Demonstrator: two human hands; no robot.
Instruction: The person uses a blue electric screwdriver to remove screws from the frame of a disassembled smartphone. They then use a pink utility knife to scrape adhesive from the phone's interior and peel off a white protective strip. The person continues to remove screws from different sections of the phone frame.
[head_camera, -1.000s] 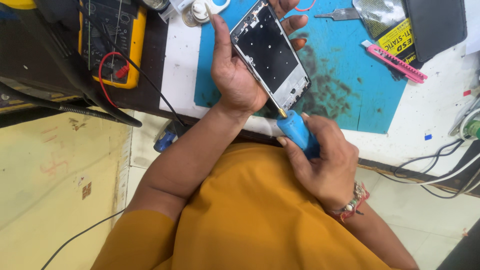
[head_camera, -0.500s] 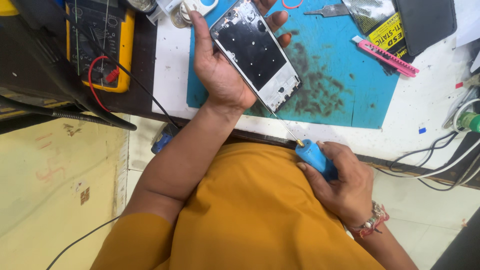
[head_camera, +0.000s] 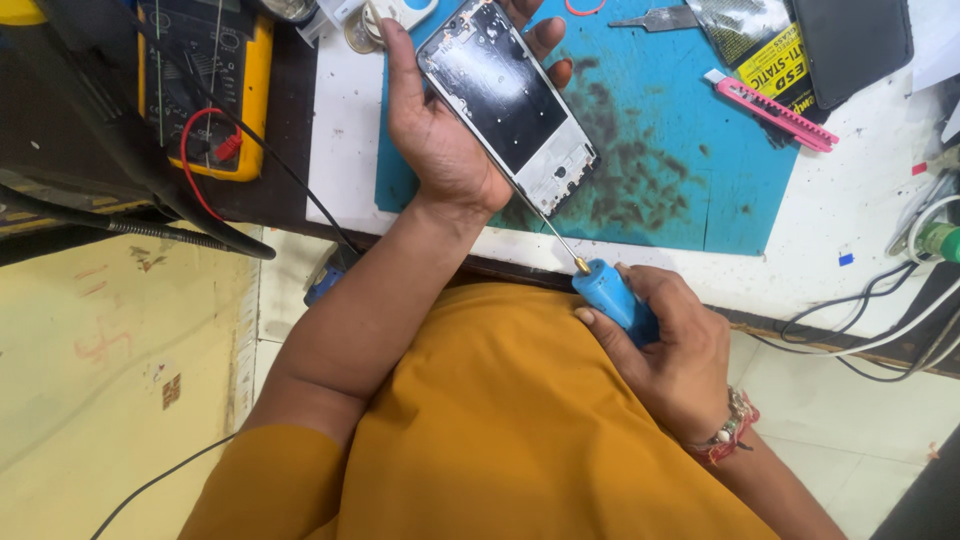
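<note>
My left hand grips an opened phone frame, dark inside with a silver rim, tilted above the blue work mat. My right hand holds a blue-handled screwdriver near my orange shirt. Its thin metal shaft points up-left and its tip reaches the lower edge of the phone frame.
A yellow multimeter with red and black leads lies at the left. A pink utility knife, tweezers, a yellow-black packet and a dark case sit at the back right. Cables trail over the white bench edge at right.
The screwdriver was drawn away from the phone toward my body, then brought back so its tip meets the frame's lower edge. The left hand kept holding the phone.
</note>
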